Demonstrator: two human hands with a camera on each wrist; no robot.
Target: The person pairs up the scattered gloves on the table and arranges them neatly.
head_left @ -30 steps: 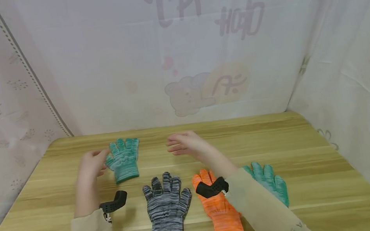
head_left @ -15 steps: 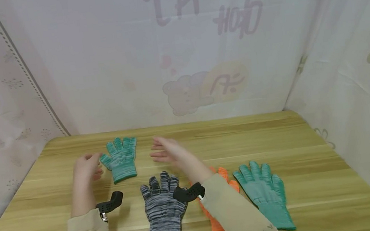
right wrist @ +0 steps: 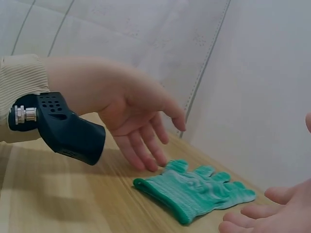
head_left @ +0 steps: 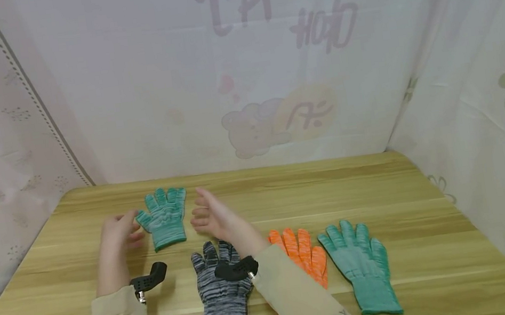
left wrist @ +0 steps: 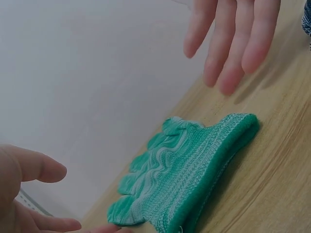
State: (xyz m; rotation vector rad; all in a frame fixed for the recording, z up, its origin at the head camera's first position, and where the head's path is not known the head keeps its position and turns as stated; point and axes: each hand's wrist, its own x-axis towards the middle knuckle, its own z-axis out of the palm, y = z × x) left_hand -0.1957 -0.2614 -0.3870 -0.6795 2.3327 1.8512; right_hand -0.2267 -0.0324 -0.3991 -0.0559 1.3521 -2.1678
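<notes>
A green-and-white knit glove (head_left: 165,221) lies flat at the table's back left, fingers pointing away and its green-edged cuff (left wrist: 214,165) toward me. Close to its left side is my left hand (head_left: 119,234), fingers relaxed and holding nothing; in the right wrist view the left fingertips (right wrist: 146,158) hang right by the glove's edge. My right hand (head_left: 218,221) is to the glove's right, palm turned toward it, fingers extended with nothing in them. In the left wrist view the right fingers (left wrist: 235,43) point down above the wood.
Nearer me lie a grey-and-black glove (head_left: 225,306), an orange glove (head_left: 296,248) and a plain green glove (head_left: 364,265). My right forearm covers part of the orange and grey ones. Patterned curtains (head_left: 150,85) stand around the wooden table (head_left: 438,239).
My right hand has moved left across the table toward the green-and-white glove, uncovering the plain green glove. The left hand stays beside the glove, almost still.
</notes>
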